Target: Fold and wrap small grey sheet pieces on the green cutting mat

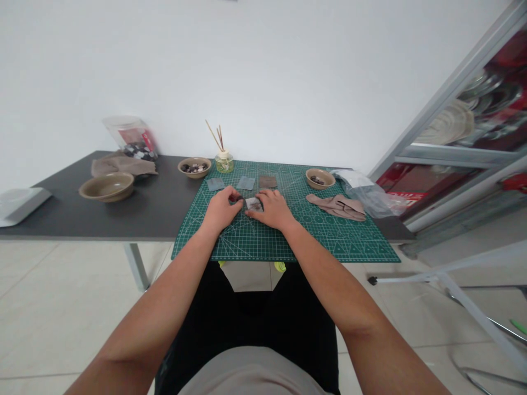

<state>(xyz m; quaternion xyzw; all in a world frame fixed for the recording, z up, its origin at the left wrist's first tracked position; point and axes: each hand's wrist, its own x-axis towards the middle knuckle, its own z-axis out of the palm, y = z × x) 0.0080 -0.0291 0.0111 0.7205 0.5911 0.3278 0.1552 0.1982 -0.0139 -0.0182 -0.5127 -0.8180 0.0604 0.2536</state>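
On the green cutting mat (329,241) lies a small square piece (254,204), pale with darker patches. My right hand (273,209) has its thumb and fingers on the near and far edges of that piece. Just to its left, my left hand (224,208) is closed in a pinch near the piece's left side; whatever is between its fingertips is too small to name. Beyond my hands are a grey-blue square (215,184), another grey-blue square (246,182) and a brown square (267,181) in a row.
Left: a large bowl (107,187), a cloth (123,164), a bag of chips (138,142) and a white tray (23,206). Behind: a bowl of small pieces (195,168) and a reed diffuser (224,161). Right: another bowl (320,179), a brown cloth (340,207), plastic packaging (364,192).
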